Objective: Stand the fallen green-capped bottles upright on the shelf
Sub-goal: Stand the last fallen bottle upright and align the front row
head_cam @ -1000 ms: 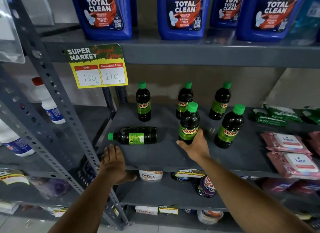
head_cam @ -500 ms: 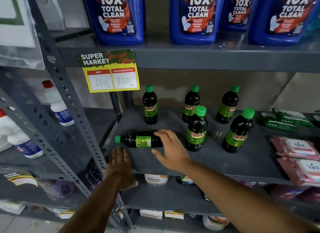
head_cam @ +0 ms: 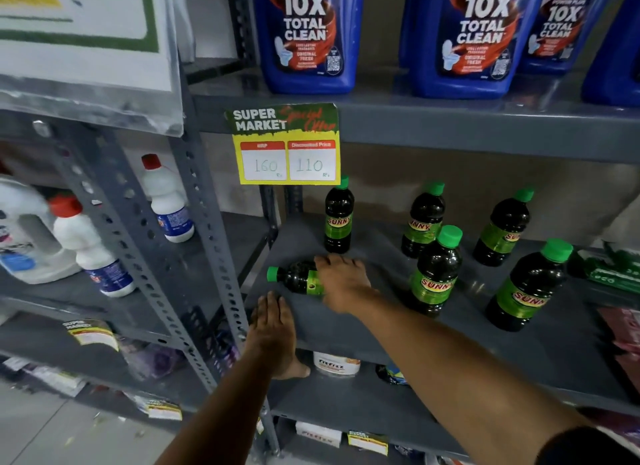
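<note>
One dark bottle with a green cap (head_cam: 294, 277) lies on its side on the grey shelf (head_cam: 332, 329), cap pointing left. My right hand (head_cam: 343, 281) is laid over its body, fingers curled around it. My left hand (head_cam: 273, 329) rests flat on the shelf's front edge, fingers apart, holding nothing. Several more green-capped bottles stand upright: one behind the fallen one (head_cam: 338, 218), two at the back (head_cam: 424, 222) (head_cam: 504, 229), and two nearer the front (head_cam: 436, 274) (head_cam: 530, 288).
A yellow price tag (head_cam: 287, 146) hangs from the shelf above, which carries large blue cleaner jugs (head_cam: 308, 35). White bottles with red caps (head_cam: 166, 201) stand on the rack to the left. Green and pink packets (head_cam: 609, 270) lie at the right. A perforated metal upright (head_cam: 207, 222) runs beside the shelf.
My right hand left the upright front bottle, swept left and closed over the fallen bottle. The camera moved closer and shifted left. My left hand stayed on the shelf edge.
</note>
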A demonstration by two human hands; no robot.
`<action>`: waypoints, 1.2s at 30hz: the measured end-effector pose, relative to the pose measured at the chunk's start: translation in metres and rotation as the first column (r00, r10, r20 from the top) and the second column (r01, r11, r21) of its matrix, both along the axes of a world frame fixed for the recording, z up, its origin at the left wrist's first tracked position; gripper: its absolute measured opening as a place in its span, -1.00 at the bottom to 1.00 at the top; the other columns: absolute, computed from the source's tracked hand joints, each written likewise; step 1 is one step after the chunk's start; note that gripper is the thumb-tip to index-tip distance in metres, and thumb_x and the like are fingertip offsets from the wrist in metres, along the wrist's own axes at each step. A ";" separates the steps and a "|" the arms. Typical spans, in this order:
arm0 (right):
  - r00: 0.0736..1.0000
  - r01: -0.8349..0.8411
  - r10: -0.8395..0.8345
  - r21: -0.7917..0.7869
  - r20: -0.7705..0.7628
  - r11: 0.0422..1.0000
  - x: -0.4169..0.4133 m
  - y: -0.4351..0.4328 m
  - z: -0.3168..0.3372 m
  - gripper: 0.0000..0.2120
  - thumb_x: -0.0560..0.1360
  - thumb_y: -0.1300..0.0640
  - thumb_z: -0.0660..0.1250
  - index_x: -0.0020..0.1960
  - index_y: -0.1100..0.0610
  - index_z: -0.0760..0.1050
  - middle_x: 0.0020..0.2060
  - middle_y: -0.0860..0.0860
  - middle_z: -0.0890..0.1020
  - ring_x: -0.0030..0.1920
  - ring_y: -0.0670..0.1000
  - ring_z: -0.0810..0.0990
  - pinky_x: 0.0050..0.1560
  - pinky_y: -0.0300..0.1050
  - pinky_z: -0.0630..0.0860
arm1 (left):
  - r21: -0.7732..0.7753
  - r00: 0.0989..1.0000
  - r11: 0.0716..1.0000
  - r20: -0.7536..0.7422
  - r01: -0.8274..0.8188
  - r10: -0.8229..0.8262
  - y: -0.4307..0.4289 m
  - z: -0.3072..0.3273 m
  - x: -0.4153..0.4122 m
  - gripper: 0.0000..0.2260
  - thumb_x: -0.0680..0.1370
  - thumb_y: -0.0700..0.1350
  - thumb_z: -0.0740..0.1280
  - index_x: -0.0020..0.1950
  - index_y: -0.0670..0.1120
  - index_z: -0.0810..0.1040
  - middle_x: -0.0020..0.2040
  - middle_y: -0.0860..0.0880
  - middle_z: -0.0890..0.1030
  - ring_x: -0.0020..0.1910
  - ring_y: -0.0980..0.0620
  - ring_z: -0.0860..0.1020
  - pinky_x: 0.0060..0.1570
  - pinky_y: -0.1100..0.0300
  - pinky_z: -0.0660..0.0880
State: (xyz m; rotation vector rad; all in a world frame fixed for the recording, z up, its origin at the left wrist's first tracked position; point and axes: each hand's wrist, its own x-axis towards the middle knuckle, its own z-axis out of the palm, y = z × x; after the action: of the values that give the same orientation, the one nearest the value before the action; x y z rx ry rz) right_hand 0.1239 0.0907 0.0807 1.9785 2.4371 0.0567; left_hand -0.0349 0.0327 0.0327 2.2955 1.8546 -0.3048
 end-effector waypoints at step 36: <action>0.448 0.197 -0.238 -0.164 -0.862 0.967 0.026 -0.029 -0.020 -0.33 0.36 0.15 0.52 0.37 0.13 0.27 0.20 0.05 0.56 0.16 -0.01 0.52 0.06 -0.21 0.39 | -0.034 1.000 0.999 0.023 -0.002 0.003 0.000 0.005 0.002 0.26 0.27 0.32 0.48 0.49 -0.26 -0.34 0.51 -0.31 -0.31 0.49 -0.31 -0.28 0.46 -0.13 -0.20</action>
State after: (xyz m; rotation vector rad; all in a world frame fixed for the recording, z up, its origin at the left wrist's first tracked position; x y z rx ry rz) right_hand 0.1503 0.0617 0.0610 2.7312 2.4609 -1.3627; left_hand -0.0327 0.0323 0.0380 2.2639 1.8270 -0.3057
